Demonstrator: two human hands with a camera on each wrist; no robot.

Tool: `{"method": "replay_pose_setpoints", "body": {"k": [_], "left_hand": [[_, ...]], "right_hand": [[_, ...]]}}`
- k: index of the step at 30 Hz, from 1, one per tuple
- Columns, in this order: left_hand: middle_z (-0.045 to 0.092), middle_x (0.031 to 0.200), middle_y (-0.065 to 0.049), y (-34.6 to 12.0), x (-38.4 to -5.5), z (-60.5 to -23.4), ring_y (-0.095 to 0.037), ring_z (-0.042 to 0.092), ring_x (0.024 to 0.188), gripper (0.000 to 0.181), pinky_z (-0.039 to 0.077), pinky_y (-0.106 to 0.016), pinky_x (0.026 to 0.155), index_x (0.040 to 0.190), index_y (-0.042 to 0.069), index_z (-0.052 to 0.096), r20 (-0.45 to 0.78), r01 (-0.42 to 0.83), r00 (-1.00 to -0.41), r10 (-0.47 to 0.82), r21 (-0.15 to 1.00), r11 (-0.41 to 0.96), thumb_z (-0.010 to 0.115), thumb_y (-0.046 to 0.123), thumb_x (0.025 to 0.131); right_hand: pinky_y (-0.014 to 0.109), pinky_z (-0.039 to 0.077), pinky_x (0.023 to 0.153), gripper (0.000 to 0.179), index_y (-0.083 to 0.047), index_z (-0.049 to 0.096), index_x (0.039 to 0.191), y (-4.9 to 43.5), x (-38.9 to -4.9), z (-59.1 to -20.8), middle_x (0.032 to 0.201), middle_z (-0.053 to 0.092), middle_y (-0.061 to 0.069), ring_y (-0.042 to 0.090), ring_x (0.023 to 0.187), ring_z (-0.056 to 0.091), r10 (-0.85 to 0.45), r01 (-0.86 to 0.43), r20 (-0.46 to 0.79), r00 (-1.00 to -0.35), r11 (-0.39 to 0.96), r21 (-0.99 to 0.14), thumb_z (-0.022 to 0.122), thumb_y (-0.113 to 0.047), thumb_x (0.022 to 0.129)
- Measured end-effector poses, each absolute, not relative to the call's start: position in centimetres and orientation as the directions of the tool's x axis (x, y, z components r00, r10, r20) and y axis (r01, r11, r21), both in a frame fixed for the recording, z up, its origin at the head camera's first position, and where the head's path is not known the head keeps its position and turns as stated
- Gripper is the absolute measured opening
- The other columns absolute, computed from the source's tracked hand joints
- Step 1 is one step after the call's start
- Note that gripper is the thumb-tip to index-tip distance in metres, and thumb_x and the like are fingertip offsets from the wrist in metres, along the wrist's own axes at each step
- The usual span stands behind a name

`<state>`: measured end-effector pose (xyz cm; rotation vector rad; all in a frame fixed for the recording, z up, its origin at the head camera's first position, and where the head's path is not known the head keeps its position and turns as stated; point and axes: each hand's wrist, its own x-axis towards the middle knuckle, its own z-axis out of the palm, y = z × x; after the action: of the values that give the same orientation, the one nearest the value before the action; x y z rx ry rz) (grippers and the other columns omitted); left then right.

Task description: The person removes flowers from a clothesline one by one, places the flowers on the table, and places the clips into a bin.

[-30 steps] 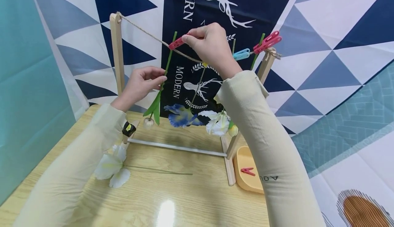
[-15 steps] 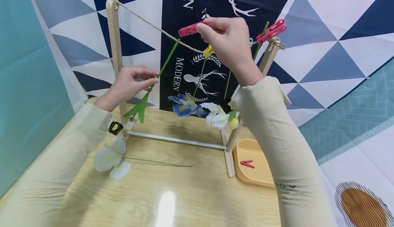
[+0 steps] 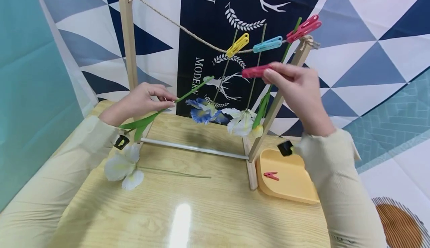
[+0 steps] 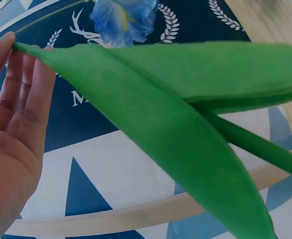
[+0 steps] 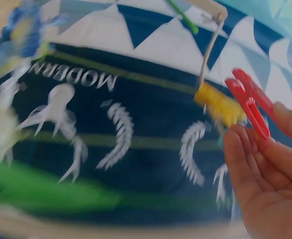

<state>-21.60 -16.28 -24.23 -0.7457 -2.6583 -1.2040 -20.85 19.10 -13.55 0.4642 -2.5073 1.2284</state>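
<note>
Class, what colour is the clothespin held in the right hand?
The clothespin is red; the right wrist view shows it best.

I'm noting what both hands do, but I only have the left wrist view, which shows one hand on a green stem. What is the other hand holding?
Observer: The right hand pinches a red clothespin.
Operator: Are other clothespins in use?
Observer: Yes, a yellow clothespin, a blue clothespin and a second red clothespin are on the rope.
Operator: Is any flower lying down?
Observer: Yes, a white flower lies on the table, its stem pointing toward the right.
</note>
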Motion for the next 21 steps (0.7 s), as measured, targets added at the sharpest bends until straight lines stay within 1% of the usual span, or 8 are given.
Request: {"method": "replay_pose_setpoints", "body": {"k": [1, 4, 7, 10, 12, 14, 18, 21], "left_hand": [[0.068, 0.098, -0.007, -16.2, -21.6, -24.4, -0.008, 0.060, 0.077, 0.018, 0.049, -0.020, 0.065, 0.103, 0.010, 0.073, 0.296, 0.490, -0.865, 0.404, 0.671, 0.557, 0.066, 0.014, 0.087], [0.067, 0.093, -0.007, -15.8, -21.6, -25.2, -0.013, 0.058, 0.078, 0.018, 0.049, -0.021, 0.066, 0.104, 0.008, 0.073, 0.240, 0.484, -0.856, 0.458, 0.684, 0.546, 0.066, 0.012, 0.087], [0.066, 0.090, -0.005, -15.5, -21.8, -26.2, -0.014, 0.057, 0.080, 0.019, 0.048, -0.023, 0.070, 0.105, 0.008, 0.072, 0.170, 0.467, -0.847, 0.504, 0.690, 0.552, 0.065, 0.013, 0.088], [0.067, 0.091, -0.004, -15.0, -21.9, -27.7, -0.014, 0.058, 0.081, 0.018, 0.049, -0.025, 0.072, 0.104, 0.008, 0.073, 0.126, 0.474, -0.826, 0.549, 0.682, 0.557, 0.065, 0.013, 0.088], [0.067, 0.092, -0.005, -14.7, -22.0, -28.8, -0.013, 0.059, 0.081, 0.017, 0.050, -0.025, 0.073, 0.102, 0.007, 0.073, 0.109, 0.492, -0.803, 0.585, 0.676, 0.549, 0.065, 0.012, 0.088], [0.068, 0.095, -0.006, -14.3, -22.1, -30.0, -0.012, 0.059, 0.080, 0.017, 0.050, -0.025, 0.072, 0.102, 0.005, 0.073, 0.080, 0.497, -0.780, 0.620, 0.681, 0.538, 0.065, 0.010, 0.087], [0.070, 0.097, -0.010, -13.7, -22.2, -32.7, -0.010, 0.058, 0.079, 0.017, 0.050, -0.023, 0.069, 0.101, 0.004, 0.073, -0.007, 0.484, -0.732, 0.681, 0.698, 0.528, 0.064, 0.008, 0.087], [0.070, 0.100, -0.010, -13.5, -22.3, -34.8, -0.008, 0.060, 0.080, 0.017, 0.050, -0.022, 0.070, 0.101, 0.004, 0.073, -0.078, 0.458, -0.711, 0.698, 0.702, 0.545, 0.064, 0.007, 0.087]], "right_hand": [[0.021, 0.036, 0.062, 0.038, -0.016, 0.069, 0.113, 20.3, -20.6, -14.2, 0.083, 0.068, -0.019, 0.006, 0.083, 0.057, -0.145, -0.395, 0.394, -0.908, 0.610, -0.687, 0.065, -0.041, 0.085], [0.020, 0.036, 0.068, 0.041, -0.016, 0.068, 0.115, 23.9, -19.8, -16.5, 0.085, 0.067, -0.025, 0.004, 0.088, 0.054, -0.111, -0.303, 0.312, -0.943, 0.671, -0.677, 0.063, -0.044, 0.086], [0.022, 0.036, 0.075, 0.048, -0.015, 0.063, 0.122, 27.4, -19.1, -19.0, 0.086, 0.067, -0.026, 0.001, 0.092, 0.051, -0.083, -0.177, 0.168, -0.982, 0.703, -0.689, 0.059, -0.048, 0.087], [0.036, 0.039, 0.093, 0.056, -0.013, 0.058, 0.128, 30.2, -18.7, -21.7, 0.087, 0.067, -0.027, -0.008, 0.094, 0.048, -0.058, -0.056, 0.020, -0.998, 0.712, -0.700, 0.055, -0.053, 0.088], [0.050, 0.034, 0.100, 0.060, -0.011, 0.055, 0.130, 31.7, -18.6, -23.6, 0.085, 0.069, -0.025, -0.014, 0.094, 0.049, -0.051, -0.008, -0.042, -0.998, 0.715, -0.699, 0.054, -0.054, 0.088], [0.058, 0.031, 0.099, 0.061, -0.007, 0.056, 0.129, 32.9, -18.5, -25.6, 0.085, 0.070, -0.023, -0.018, 0.090, 0.048, -0.042, 0.020, -0.072, -0.996, 0.715, -0.699, 0.055, -0.053, 0.088], [0.056, 0.032, 0.099, 0.066, -0.002, 0.053, 0.131, 35.0, -18.6, -29.5, 0.087, 0.071, -0.020, -0.020, 0.085, 0.052, -0.029, 0.069, -0.128, -0.991, 0.711, -0.700, 0.054, -0.053, 0.089], [0.059, 0.030, 0.101, 0.070, 0.000, 0.047, 0.135, 36.3, -18.8, -32.0, 0.089, 0.070, -0.021, -0.019, 0.085, 0.054, -0.029, 0.115, -0.184, -0.983, 0.681, -0.723, 0.053, -0.052, 0.089]]}}
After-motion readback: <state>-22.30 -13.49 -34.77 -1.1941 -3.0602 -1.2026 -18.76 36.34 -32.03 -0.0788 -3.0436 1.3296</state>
